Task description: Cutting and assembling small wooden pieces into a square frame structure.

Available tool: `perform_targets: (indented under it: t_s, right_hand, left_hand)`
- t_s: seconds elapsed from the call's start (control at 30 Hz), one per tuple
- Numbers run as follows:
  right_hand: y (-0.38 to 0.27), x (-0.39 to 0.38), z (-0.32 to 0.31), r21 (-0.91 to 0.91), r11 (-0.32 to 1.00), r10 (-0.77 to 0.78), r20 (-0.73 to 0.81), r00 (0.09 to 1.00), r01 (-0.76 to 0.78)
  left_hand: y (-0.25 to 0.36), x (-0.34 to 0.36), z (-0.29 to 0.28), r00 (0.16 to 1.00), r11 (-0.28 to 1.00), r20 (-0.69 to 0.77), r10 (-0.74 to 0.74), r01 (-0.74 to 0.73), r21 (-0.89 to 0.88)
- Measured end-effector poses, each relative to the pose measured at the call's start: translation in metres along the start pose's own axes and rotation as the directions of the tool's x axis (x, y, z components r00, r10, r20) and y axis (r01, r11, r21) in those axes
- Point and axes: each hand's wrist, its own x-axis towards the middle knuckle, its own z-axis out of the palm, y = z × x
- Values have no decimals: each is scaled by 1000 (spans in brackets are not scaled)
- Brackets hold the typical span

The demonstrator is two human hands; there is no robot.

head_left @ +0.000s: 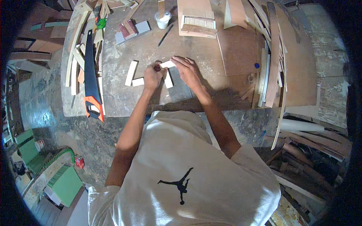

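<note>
A short pale wood block (168, 64) spans the gap between my two hands above the worktable. My left hand (152, 78) is closed around its left end, with something small and dark red at the fingertips that I cannot make out. On the other end, the fingers of my right hand (187, 72) press in a pinch. Just below, a second pale block (168, 80) stands out at a slant beside my left hand. Further left lie an angled pale block (131, 73) and a shorter one (138, 81), their ends close together.
A handsaw (91, 71) with an orange handle lies at left by wood strips (76, 56). Beyond my hands are a black pen (165, 35), a plastic cup (163, 22) of white stuff, grey and red blocks (132, 31) and a wooden box (198, 24). Long strips (273, 56) line the right.
</note>
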Motion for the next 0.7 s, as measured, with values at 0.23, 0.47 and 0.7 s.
perform_targets:
  t_s: [0.23,0.47,0.7]
  right_hand:
    - [3,1,-1,13,1000,-15,-18,1000,15]
    - [1,-1,0,20,1000,17,11,1000,-18]
    - [6,-20,-9,-247,957,109,-181,977,-153]
  left_hand:
    - [5,3,-3,1000,998,21,19,-20,52]
    - [-13,10,1,998,998,49,46,-44,-39]
    - [-11,7,2,999,994,45,27,-22,-103]
